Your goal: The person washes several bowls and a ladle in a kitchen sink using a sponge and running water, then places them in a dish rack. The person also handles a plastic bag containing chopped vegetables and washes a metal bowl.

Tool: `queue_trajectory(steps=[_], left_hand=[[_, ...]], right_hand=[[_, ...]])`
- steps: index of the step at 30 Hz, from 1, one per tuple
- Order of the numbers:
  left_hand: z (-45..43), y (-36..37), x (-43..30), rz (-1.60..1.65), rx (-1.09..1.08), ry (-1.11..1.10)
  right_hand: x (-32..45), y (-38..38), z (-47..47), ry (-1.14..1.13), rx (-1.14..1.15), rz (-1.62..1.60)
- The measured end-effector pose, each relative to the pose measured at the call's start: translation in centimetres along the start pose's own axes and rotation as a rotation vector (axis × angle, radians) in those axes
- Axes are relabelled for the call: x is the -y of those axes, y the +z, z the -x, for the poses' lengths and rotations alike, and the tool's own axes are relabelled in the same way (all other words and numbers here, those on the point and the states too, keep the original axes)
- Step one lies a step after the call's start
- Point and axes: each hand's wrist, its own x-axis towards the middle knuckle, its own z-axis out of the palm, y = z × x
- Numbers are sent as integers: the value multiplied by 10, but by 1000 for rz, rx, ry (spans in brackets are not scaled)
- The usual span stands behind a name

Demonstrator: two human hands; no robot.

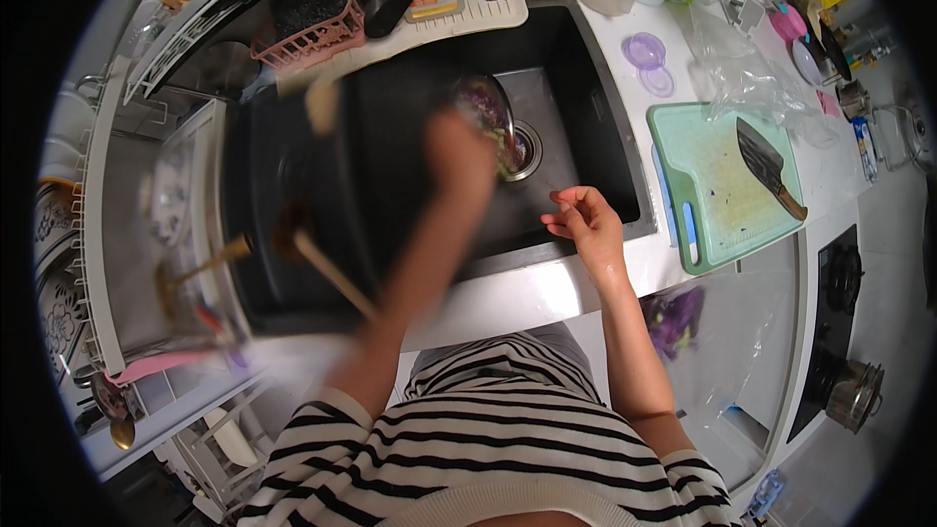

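My left hand (460, 150) is blurred by motion over the black sink (607, 139), close to a tilted metal strainer or bowl (487, 106) with purple and pale green shreds. Whether it grips that vessel or a large dark blurred shape beside it cannot be told. Over the sink's front right part is my right hand (582, 216), fingertips drawn near the thumb, with nothing clear between them. Beyond it, the drain (523, 154) has some shreds in it.
A green cutting board (721, 197) with a cleaver (761, 154) lies right of the sink. Behind the board are a clear plastic bag (754, 80) and purple lids (644, 51). A pink sponge basket (315, 36) stands behind the sink, a dish rack (95, 219) at the left, a stove (834, 307) at the right.
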Motion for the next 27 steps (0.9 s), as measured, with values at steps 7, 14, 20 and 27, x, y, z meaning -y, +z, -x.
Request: queue_trajectory(steps=[7,14,20,27], left_hand=[[-7,1,-2,4,-12,-91],[-9,2,-6,4,-37,-87],[-10,3,-7,-38,1,-42],[-10,3,-9,-63,26,-19]], right_hand=[[-1,-3,-2,-34,-25,100],[-2,-3,-5,-75,-59,167],[-3,-4,-6,-88,-83,184],[-4,-3,-7,-108,-96,230]])
